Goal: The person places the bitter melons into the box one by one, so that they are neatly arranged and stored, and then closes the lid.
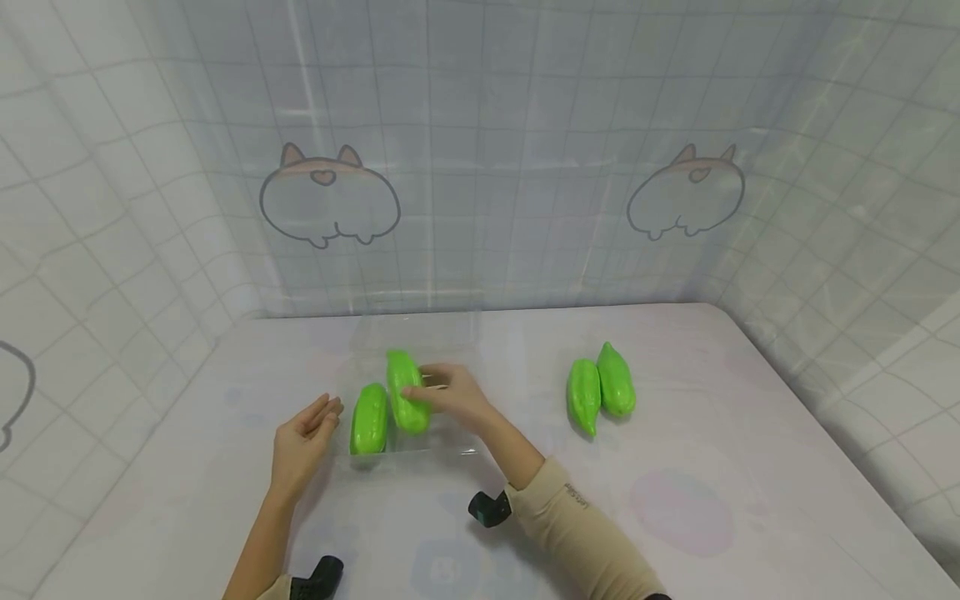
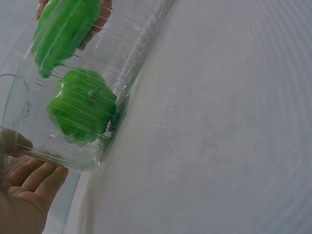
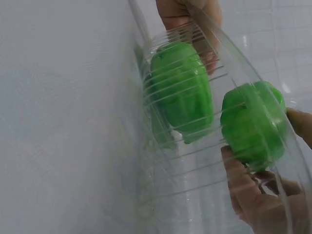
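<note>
A clear plastic box (image 1: 442, 446) stands on the table in the head view. My right hand (image 1: 453, 396) grips a glossy green pepper (image 1: 407, 396) over the box, thumb on one side and fingers on the other. Beside it inside the box lies another green pepper (image 1: 369, 421), its lobed stem end showing through the plastic in the left wrist view. My left hand (image 1: 303, 437) is at the box's left end; in the left wrist view its thumb and fingers (image 2: 36, 175) pinch the wall near the rim. Ribbed plastic partly blurs the right fingers in the right wrist view.
Two more green peppers (image 1: 583, 396) lie side by side on the white table (image 1: 525, 533), right of the box. Behind the table hangs a gridded curtain (image 1: 510, 167) with cartoon animal outlines, and similar sheets flank both sides.
</note>
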Available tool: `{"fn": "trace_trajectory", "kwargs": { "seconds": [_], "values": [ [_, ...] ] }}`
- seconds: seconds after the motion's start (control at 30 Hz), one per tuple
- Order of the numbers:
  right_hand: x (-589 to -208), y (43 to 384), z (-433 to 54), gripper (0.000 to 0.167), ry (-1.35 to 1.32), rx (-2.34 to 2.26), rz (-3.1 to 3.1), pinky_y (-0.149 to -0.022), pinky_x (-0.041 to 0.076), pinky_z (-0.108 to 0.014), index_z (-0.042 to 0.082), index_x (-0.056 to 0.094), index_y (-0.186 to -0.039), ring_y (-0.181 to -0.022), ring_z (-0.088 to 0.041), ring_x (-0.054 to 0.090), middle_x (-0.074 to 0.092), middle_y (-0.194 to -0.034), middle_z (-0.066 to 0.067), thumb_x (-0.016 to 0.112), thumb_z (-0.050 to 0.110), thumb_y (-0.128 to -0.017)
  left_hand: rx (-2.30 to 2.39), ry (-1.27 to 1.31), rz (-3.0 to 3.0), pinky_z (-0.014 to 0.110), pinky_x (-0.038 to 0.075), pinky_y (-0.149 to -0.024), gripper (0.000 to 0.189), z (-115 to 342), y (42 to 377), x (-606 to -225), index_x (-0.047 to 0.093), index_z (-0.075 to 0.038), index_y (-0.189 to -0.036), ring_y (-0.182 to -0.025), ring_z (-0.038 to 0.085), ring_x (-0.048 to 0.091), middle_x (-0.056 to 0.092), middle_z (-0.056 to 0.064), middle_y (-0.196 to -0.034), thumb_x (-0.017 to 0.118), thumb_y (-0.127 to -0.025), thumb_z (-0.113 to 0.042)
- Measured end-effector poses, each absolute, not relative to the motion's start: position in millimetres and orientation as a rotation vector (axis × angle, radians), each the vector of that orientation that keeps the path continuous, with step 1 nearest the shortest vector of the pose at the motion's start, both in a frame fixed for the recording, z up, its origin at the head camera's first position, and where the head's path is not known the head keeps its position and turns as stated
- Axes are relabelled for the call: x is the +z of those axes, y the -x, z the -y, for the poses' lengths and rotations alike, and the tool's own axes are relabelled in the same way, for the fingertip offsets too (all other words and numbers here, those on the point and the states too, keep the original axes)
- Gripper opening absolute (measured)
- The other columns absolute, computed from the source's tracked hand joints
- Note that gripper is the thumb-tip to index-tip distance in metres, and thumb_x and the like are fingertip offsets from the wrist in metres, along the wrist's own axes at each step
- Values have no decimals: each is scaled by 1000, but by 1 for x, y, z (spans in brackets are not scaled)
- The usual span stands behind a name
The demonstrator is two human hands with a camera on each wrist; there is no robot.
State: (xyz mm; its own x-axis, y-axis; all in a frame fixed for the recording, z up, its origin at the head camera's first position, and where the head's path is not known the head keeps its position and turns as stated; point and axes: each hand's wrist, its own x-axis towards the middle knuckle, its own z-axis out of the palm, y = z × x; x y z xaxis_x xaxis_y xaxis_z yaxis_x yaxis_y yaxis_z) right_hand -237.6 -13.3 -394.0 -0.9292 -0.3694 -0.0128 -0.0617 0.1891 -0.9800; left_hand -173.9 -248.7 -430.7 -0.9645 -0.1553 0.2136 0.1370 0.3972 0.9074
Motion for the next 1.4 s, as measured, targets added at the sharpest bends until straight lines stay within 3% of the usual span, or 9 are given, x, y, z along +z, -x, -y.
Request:
{"fn": "trace_trajectory", "kwargs": {
  "seconds": [0.23, 0.77, 1.13, 1.4],
  "values": [
    [-399, 236, 20, 61, 343, -1730, -2282, -84, 54, -34, -3, 54, -127, -109, -28, 58, 62, -118, -17, 75, 29, -80, -1571, -15, 2406, 3, 44, -80, 44, 248, 174, -430, 41, 13, -134, -94, -16, 51, 54, 24, -127, 48, -97, -10],
    [-404, 233, 28, 65, 313, -1498, -2394, -86, 54, -36, -6, 52, -127, -106, -30, 59, 62, -116, -21, 72, 36, -81, -1576, -26, 2389, 4, 45, -80, 44, 247, 175, -430, 41, 13, -134, -94, -13, 53, 54, 24, -126, 49, -97, -9],
    [-405, 230, 36, 62, 401, -1219, -2535, -90, 51, -40, -7, 49, -129, -110, -32, 56, 59, -120, -20, 60, 40, -90, -1566, -29, 2387, 3, 45, -79, 44, 247, 174, -430, 42, 13, -134, -94, -12, 54, 55, 24, -126, 49, -97, -9],
    [-406, 228, 33, 63, 472, -1192, -2591, -78, 56, -34, -9, 53, -124, -103, -31, 61, 63, -113, -21, 63, 41, -87, -1598, -21, 2369, 4, 45, -79, 43, 246, 175, -430, 41, 13, -134, -93, -14, 54, 54, 25, -126, 49, -97, -8]
  ]
}}
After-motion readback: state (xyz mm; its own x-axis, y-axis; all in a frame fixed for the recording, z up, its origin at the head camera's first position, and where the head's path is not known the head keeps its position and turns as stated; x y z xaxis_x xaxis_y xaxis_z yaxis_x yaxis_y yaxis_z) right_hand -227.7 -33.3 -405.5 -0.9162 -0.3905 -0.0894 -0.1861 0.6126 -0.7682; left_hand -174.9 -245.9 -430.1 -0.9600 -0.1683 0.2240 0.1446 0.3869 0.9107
